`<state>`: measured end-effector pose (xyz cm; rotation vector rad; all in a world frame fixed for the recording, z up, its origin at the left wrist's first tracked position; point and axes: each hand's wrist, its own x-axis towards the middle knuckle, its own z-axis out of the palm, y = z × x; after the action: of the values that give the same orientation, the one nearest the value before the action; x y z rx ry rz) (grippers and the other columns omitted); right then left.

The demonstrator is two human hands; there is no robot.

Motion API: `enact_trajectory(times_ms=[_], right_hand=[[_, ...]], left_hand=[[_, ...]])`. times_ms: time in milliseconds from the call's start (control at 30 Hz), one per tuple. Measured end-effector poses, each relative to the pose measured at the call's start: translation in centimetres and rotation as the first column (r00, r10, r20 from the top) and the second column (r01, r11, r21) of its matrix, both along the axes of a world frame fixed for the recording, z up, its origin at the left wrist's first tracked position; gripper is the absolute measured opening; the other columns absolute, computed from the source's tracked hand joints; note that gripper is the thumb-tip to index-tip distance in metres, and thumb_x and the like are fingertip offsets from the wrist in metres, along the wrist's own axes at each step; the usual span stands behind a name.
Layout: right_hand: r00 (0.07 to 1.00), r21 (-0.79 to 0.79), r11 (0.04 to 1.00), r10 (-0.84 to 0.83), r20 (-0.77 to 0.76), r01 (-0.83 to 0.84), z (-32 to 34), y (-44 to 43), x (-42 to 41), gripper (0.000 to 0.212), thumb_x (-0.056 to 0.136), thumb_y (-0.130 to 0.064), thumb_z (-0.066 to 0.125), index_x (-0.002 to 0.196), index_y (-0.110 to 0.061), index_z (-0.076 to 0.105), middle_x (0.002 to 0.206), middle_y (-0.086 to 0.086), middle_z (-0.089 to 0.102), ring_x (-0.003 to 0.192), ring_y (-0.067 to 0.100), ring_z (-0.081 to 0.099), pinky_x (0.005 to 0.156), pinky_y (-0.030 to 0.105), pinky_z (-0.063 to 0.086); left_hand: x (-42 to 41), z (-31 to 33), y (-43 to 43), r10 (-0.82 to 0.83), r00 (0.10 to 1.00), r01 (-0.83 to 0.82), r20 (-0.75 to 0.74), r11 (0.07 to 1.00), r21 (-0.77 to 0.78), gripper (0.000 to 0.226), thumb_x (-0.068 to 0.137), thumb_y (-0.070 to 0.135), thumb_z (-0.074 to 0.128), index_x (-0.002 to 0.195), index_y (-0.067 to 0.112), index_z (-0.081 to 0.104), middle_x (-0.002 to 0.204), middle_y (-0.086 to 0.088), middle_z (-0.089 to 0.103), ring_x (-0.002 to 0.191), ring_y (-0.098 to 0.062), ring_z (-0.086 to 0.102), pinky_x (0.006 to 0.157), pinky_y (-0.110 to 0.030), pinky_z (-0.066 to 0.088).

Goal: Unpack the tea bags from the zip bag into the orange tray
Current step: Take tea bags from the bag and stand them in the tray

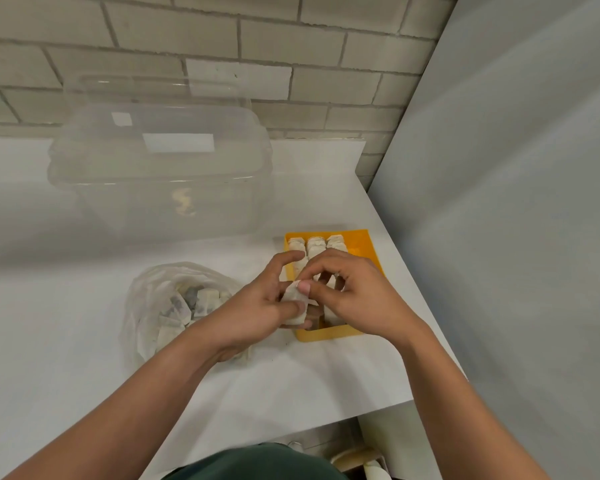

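Even, diffuse indoor light, moderately bright; wide-angle view.
White glare patches sit on the clear plastic lidded storage box [160, 161]; a soft grey shadow spreads on the white tabletop [49, 341] before it; grey brick wall [84, 29] courses behind it bow.

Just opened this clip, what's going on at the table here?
A person is unpacking tea bags into an orange tray. The left hand and right hand together pinch one tea bag over the tray's near left corner. Three rows of tea bags already fill the tray's far end. The zip bag, lying left of the tray, has more inside.
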<state>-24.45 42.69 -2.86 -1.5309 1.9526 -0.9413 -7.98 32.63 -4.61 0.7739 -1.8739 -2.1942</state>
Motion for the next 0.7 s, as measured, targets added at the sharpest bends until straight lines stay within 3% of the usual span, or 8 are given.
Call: enact_trajectory(times_ms=[133,367,533,700], right_hand=[[0.993,-0.039,0.994,-0.102,0.057,0.104,0.4,0.2,-0.6,0.005,0.094,-0.025,0.073,0.094,-0.029,0.076,0.088,-0.017,0.073,0.083,0.006,0.065,0.07,0.013,0.044],[0.978,-0.015,0.993,-0.117,0.175,0.121,1.5,0.4,-1.5,0.017,0.093,-0.029,0.075,0.108,-0.037,0.076,0.094,-0.017,0.074,0.088,0.003,0.067,0.082,0.018,0.052],[0.995,-0.015,0.995,-0.103,-0.002,0.103,2.5,0.4,-2.8,0.008,0.094,-0.028,0.073,0.094,-0.035,0.078,0.092,-0.022,0.074,0.084,0.005,0.066,0.078,0.021,0.052],[0.975,0.083,0.993,-0.065,-0.214,0.085,2.9,0.9,-4.5,0.01,0.095,-0.029,0.071,0.101,-0.032,0.079,0.091,-0.023,0.072,0.087,0.0,0.064,0.073,0.011,0.044]], left_hand=[[-0.1,-0.3,0.2,0.116,0.992,-0.109,-0.058,0.987,0.116,0.031,0.099,0.0,0.065,0.128,0.011,0.064,0.118,-0.016,0.074,0.106,-0.027,0.076,0.088,-0.032,0.062],[-1.0,-0.8,-0.1,0.193,0.977,-0.185,-0.093,0.979,0.087,0.019,0.094,0.008,0.073,0.113,0.007,0.076,0.107,-0.014,0.078,0.104,-0.025,0.077,0.086,-0.031,0.062],[-2.1,-0.9,-0.3,0.171,0.98,-0.165,-0.104,0.984,0.061,0.018,0.095,0.007,0.072,0.113,0.008,0.076,0.104,-0.014,0.079,0.102,-0.026,0.077,0.087,-0.03,0.062],[-3.5,-1.3,-0.3,0.152,0.987,-0.156,-0.058,0.984,-0.08,0.017,0.094,0.011,0.074,0.111,0.016,0.077,0.1,-0.003,0.08,0.096,-0.018,0.077,0.091,-0.034,0.061]])
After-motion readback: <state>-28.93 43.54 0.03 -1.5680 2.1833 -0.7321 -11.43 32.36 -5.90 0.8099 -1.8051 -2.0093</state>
